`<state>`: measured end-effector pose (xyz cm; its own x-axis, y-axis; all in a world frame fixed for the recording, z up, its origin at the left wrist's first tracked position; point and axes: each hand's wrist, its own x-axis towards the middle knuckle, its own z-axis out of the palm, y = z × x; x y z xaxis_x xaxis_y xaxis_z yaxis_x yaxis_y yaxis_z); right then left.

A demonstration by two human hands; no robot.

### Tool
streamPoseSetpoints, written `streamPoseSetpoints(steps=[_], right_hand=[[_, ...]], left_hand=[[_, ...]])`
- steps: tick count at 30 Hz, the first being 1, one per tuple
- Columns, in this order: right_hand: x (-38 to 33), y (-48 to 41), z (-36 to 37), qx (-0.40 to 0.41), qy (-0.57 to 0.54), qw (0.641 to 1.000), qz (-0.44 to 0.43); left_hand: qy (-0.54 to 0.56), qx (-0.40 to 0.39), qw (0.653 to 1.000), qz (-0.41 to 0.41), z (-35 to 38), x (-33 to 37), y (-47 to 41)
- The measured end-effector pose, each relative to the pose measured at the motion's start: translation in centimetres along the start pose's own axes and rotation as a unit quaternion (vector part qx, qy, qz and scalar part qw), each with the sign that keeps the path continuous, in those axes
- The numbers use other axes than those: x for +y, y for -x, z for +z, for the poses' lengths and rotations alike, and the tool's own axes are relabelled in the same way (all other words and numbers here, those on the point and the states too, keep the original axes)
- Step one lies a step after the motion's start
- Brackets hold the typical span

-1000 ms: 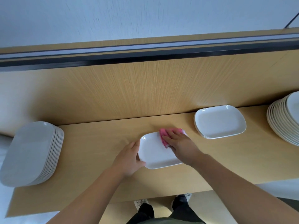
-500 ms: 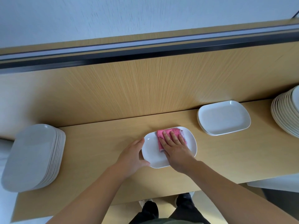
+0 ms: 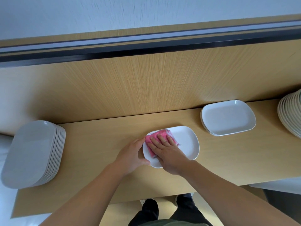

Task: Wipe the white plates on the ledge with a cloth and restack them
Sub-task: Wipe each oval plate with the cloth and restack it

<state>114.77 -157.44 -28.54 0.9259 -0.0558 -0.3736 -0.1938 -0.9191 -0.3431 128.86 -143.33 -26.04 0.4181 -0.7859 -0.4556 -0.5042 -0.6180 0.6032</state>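
Nearest us, at the btm edge, we see the person's dark trousers right behind the front lip of the light-wood ledge. Two bare forearms reach fwd over it. The left hand cups the L rim of a white rectangular plate: thumb on the near edge, fingers curled round the far-L corner, so it grips the plate. The plate lies flat on the ledge, approx. mid-length, and it's the one being wiped. The right hand lies palm-down on a pink cloth; its fingers are straight, slightly spread, and press the cloth onto the plate's L half. The cloth is bunched under the hand and pokes out past the fingertips and on the thumb side. At the L end of the ledge, well apart from the hands, we see a tall stack of rectangular plates, tilted in this wide-angle view. To the R and a bit farther back, near the plate but not touching it, sits a short stack of rectangular plates, hollow side up. At the far R edge there's a stack of round plates, cut off by the frame. Behind it all rises a wood-grain back panel, then a dark rail along its top, then a white wall.
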Motion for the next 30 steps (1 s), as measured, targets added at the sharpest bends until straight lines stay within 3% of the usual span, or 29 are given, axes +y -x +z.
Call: streamPoseSetpoints(steps=[15, 22, 30], right_hand=[[0.7, 2.4, -0.1, -0.047, -0.019, 0.993, -0.104], [1.3, 3.9, -0.3, -0.045, -0.036, 0.991, -0.121], [4.2, 6.1, -1.4, 0.027, -0.05, 0.982, -0.179]], left_hand=[[-0.241, -0.029, 0.968, 0.058, -1.1, 0.0, -0.6], [-0.25, -0.012, 0.965, 0.073, -1.1, -1.2, -1.0], [-0.256, -0.001, 0.961, 0.106, -1.1, -1.3, -0.9]])
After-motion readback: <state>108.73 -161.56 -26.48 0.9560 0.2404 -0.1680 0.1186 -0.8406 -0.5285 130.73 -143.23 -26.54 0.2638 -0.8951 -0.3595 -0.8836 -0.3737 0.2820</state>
